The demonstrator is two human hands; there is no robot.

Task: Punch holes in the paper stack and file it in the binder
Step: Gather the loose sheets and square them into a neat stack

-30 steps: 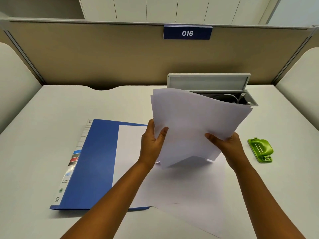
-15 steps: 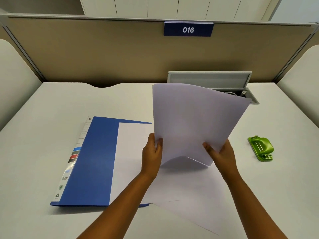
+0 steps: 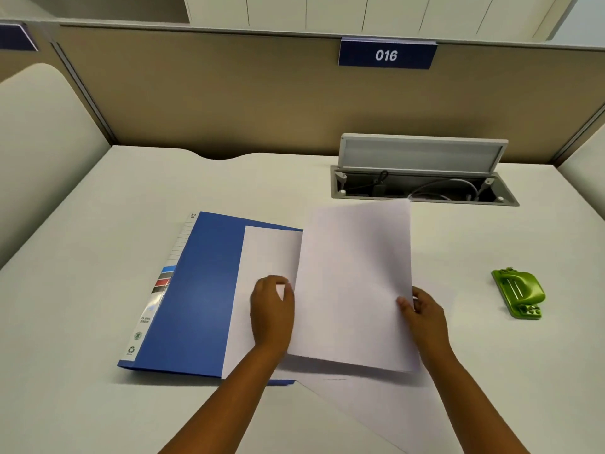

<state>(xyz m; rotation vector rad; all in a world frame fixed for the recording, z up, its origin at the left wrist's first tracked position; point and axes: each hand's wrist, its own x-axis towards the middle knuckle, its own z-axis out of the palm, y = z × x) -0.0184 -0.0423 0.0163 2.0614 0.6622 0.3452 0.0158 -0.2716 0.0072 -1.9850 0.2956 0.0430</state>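
I hold a white paper stack (image 3: pixel 355 283) low over the desk, tilted slightly up at its far end. My left hand (image 3: pixel 272 311) grips its left edge and my right hand (image 3: pixel 422 311) pinches its right edge. Beneath it lie more white sheets (image 3: pixel 265 253), partly on a closed blue binder (image 3: pixel 199 296) at the left. One loose sheet (image 3: pixel 386 411) sticks out toward the desk's front. A green hole punch (image 3: pixel 520 293) sits apart on the right.
An open cable hatch (image 3: pixel 422 188) with its lid raised is set in the desk (image 3: pixel 82 257) behind the papers. Beige partition walls (image 3: pixel 229 99) close the back and sides, with a blue "016" sign (image 3: pixel 387 54) on top.
The paper stack has come down from nearly upright to almost flat over the desk. Both hands have lowered with it, still at its side edges.
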